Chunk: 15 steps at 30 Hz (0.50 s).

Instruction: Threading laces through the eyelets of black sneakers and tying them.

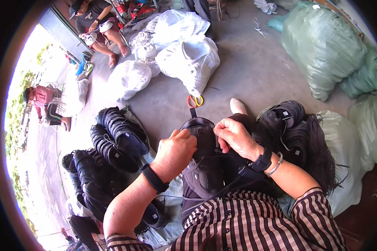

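A black shoe (205,178) lies across my lap, its padded tongue pointing away from me. My left hand (176,152) is closed in a fist beside the shoe's upper part. On the other side, my right hand (238,137) is closed in a pinch, thumb against forefinger. What either hand grips, if anything, is too small or hidden to name. A thin dark cord (209,195) runs loosely over my lap below the shoe. Beyond the shoe, scissors (195,101) with orange and yellow handles lie on the floor.
Stacked black shoes (117,142) lie to my left, and more black shoes (280,129) to my right. White sacks (188,58) stand ahead; large green sacks (322,46) fill the right. One person (94,25) sits far left; another person (42,98) sits outside.
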Tool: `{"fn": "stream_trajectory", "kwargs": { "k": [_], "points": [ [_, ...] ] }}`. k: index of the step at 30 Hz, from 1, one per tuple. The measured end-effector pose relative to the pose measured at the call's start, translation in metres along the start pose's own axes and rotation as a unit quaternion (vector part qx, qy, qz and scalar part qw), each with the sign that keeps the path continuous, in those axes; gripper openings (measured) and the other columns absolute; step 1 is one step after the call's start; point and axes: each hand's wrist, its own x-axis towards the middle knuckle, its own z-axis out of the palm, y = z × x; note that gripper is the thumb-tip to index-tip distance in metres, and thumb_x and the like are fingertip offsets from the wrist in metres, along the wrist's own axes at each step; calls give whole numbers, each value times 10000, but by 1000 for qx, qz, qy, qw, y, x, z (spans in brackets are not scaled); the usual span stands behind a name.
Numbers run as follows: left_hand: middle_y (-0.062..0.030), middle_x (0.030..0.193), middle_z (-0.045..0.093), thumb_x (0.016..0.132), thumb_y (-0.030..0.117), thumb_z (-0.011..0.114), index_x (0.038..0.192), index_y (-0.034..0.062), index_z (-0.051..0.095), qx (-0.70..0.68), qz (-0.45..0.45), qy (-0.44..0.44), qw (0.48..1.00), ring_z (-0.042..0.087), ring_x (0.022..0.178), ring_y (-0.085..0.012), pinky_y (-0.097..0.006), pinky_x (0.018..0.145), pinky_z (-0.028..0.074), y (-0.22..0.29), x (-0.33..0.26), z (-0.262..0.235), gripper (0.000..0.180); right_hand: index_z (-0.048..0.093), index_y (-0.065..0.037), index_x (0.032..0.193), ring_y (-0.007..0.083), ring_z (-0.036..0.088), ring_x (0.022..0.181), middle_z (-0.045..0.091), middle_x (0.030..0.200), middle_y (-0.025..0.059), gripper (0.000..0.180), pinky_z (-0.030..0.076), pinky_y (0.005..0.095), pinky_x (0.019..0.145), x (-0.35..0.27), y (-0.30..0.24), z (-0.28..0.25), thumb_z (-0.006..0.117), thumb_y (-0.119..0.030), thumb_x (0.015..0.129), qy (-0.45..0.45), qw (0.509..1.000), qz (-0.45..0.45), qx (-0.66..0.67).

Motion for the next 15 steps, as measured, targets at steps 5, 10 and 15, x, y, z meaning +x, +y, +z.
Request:
{"fn": "stream_trajectory", "kwargs": {
  "k": [5,10,15],
  "points": [
    [-63,866,556,758,142,650,822,71,597,81,9,-72,994,576,872,-246,-360,657,516,5,10,-1,109,538,-15,940,85,517,483,543,623,15,106,440,204,457,1,0,4,519,-118,923,-8,1000,3,-7],
    [-92,882,559,758,152,643,817,41,594,90,-4,-106,990,574,892,-275,-386,709,509,11,16,2,135,547,-10,983,88,546,503,561,632,21,120,452,205,458,-2,3,-1,513,-108,922,-42,999,-23,2],
    [-92,920,590,765,148,617,874,67,635,-18,-48,-153,987,591,934,-282,-403,753,499,12,22,-3,137,539,-14,985,107,586,525,581,636,34,129,458,205,421,-2,0,-7,517,-130,932,-75,997,-11,26]
  ]
}}
